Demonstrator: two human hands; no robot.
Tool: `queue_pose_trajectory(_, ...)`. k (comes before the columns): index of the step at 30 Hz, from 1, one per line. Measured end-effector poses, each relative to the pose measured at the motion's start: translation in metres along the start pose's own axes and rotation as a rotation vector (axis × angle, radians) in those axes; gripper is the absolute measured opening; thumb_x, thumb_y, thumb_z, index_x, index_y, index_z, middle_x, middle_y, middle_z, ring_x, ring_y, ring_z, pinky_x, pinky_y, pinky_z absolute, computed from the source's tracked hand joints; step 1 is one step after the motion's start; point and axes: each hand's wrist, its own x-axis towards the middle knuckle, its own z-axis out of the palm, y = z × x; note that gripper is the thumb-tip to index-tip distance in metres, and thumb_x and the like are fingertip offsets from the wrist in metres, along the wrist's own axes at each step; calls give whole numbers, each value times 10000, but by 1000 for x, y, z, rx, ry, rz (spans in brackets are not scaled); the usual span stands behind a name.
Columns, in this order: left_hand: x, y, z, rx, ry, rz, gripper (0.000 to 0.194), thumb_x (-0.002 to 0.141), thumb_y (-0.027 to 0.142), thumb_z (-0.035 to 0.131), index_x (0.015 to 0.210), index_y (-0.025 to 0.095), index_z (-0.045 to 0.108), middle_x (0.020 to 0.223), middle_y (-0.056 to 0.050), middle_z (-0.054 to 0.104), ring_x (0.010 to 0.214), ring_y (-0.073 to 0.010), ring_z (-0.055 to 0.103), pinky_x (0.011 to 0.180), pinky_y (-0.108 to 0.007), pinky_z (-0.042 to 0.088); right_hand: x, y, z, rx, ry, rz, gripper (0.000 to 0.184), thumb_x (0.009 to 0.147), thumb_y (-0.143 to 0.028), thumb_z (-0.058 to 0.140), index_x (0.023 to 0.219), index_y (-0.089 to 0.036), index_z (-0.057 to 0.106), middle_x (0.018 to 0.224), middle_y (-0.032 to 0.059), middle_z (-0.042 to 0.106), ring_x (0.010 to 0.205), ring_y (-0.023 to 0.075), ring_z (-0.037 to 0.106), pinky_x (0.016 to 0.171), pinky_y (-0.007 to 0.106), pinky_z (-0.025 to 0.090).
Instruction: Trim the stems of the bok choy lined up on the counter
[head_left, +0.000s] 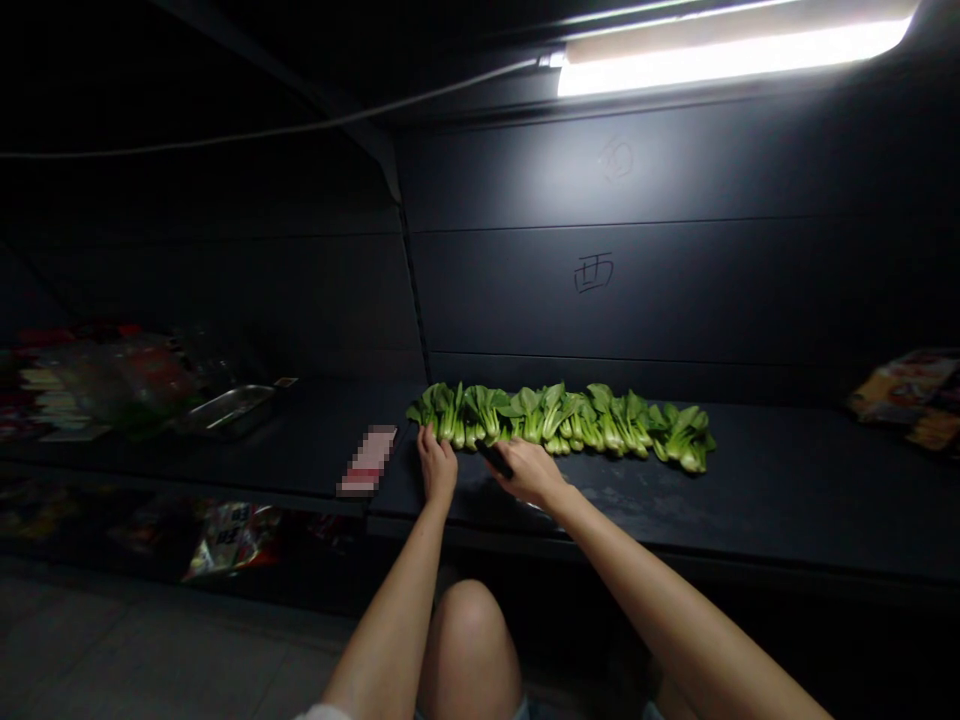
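Leafy green vegetables with pale stalks [555,418] lay in a row along the dark flat shelf [720,510]. We noted our left hand [438,468], fingers loosely extended, at the row's left end; whether it gripped any, we could not tell. Our right hand [529,470] was closed round a slim black object [495,459] just before the row.

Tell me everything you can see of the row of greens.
The greens look like bok choy: broad, deep-green leaves on plump, paler stems. They lie side by side in a crowded row on the dark shelf, leaves towards the back panel, stems mostly towards the person. The rightmost ones slant and sit a little nearer. The left hand is at the row's left end; the right hand, holding a dark object, is at its near edge. Whether that object touches them is unclear.
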Motion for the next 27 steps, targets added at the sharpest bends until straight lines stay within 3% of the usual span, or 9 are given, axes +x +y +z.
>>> queue_pose_trajectory(6,2,0,-2,-75,-42,-46,437,895,181,337,1318,107,415,1345,-221,447,1345,-272,381,1104,-445,351,3,-5,1,-6,-11,-16,356,949,-424,367,1021,-177,613,925,111,699,926,225,632,758,269,426)
queue_pose_trajectory(14,1,-3,1,-62,2,-25,411,901,179,344,1300,142,434,1310,-190,494,1307,-248,435,1081,-420,390,1,-5,0,21,-10,29,319,936,-391,400,1046,-181,613,941,109,695,945,221,621,786,268,416)
queue_pose_trajectory(19,1,-6,4,-150,27,-17,388,889,184,384,1266,149,470,1293,-177,508,1295,-245,447,1084,-426,382,-8,7,-3,48,-11,122,284,933,-378,408,1052,-202,598,952,81,693,942,198,617,755,248,402)
queue_pose_trajectory(27,2,-7,4,-182,-1,-32,384,885,192,399,1260,160,477,1324,-178,482,1319,-254,411,1101,-449,353,-27,31,-8,33,-7,120,279,926,-357,420,1051,-191,606,998,92,688,948,200,614,757,247,395)
